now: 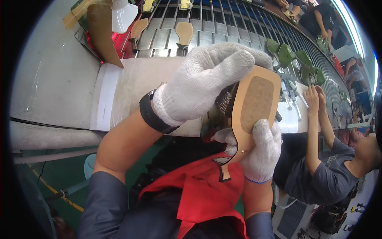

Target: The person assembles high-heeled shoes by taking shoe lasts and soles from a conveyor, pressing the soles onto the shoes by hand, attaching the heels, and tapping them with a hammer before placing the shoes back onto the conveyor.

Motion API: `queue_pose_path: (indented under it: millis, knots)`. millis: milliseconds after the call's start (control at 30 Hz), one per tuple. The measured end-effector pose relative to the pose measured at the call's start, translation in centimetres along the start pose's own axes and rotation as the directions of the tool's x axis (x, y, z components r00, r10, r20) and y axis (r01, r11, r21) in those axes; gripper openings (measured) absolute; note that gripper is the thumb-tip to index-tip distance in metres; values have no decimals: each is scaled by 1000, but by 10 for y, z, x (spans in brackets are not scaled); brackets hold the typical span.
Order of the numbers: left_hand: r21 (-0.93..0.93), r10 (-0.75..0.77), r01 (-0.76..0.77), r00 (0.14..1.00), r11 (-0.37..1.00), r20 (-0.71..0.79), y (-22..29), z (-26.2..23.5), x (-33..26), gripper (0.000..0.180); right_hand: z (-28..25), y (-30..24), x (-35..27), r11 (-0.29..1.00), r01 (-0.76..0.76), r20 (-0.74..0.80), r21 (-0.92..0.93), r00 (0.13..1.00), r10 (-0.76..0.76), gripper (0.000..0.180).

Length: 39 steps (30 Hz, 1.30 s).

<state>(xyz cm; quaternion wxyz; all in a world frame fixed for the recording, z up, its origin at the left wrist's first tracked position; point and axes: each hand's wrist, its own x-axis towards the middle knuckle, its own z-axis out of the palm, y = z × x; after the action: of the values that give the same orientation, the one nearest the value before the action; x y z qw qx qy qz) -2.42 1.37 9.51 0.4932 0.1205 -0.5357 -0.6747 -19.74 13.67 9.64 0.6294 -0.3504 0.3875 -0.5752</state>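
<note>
A heeled shoe (258, 95) with a tan sole is tilted up, its underside facing me. The sole has a darker, rough patch under the forefoot, and a small block heel points down toward my red apron (203, 191). Dark, glittery upper material shows behind the sole's left edge. My left hand (207, 75), in a white knit glove, is closed over the toe end, its fingertips partly hidden. My gloved right hand (262, 153) grips the narrow middle near the heel, thumb on the sole and fingers behind.
Shoes (184, 34) with tan soles lie on the slatted metal conveyor (167, 28) ahead. Green shoe parts (285, 55) and several white-handled tools (293, 95) are to the right. A co-worker (330, 167) sits close on my right, hands at the bench. A brown board (102, 34) stands at the left.
</note>
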Motion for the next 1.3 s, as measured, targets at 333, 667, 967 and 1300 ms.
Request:
queue_pose_path:
  millis: [333, 667, 967, 1300]
  knots:
    - [172, 84, -100, 992, 980, 99, 1, -3, -9, 50, 5, 2, -6, 989, 50, -105, -142, 992, -65, 44]
    - [305, 84, -77, 996, 949, -7, 23, 17, -60, 40, 12, 9, -35, 948, 68, 64, -312, 997, -51, 44]
    - [179, -69, 118, 964, 977, -256, 52, 37, -79, 22, 8, 28, -43, 800, 213, 223, -562, 970, -101, 24]
    - [467, 6, 90, 980, 879, -201, 68, 37, -78, 24, 19, 25, -44, 802, 157, 213, -576, 976, -39, 17]
